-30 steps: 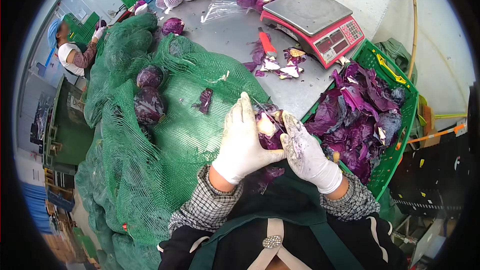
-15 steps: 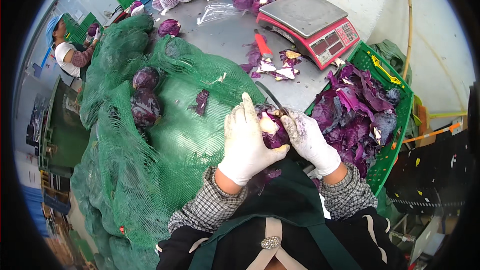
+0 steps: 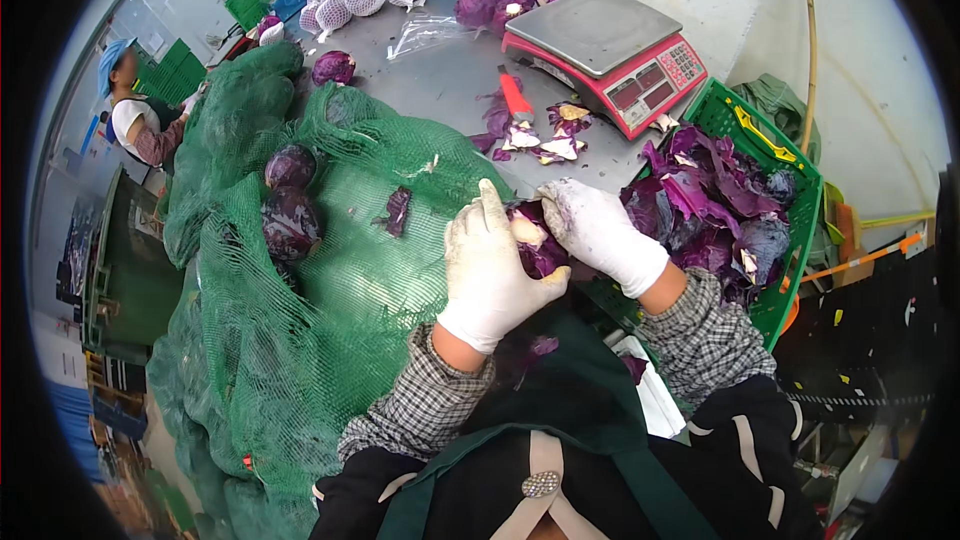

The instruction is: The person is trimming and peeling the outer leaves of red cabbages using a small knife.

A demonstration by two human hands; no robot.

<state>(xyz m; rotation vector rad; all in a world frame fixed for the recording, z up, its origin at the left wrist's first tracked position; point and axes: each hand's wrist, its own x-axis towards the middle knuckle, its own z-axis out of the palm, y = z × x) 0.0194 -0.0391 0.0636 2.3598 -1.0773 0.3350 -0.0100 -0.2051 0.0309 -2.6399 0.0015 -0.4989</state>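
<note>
Both of my hands wear white gloves. My left hand cups a red cabbage from the left and below, its pale cut stem facing up. My right hand presses on the cabbage's right side, fingers curled over the top. The cabbage is held just above the near edge of the grey table. Whether the right hand also holds a knife cannot be seen.
A green crate full of purple leaves stands at the right. A red scale and a red-handled knife with leaf scraps lie behind. Green netting with cabbages covers the left. Another person works far left.
My hands have closed in on the cabbage and turned it; the right hand has shifted from beside it to over its top right.
</note>
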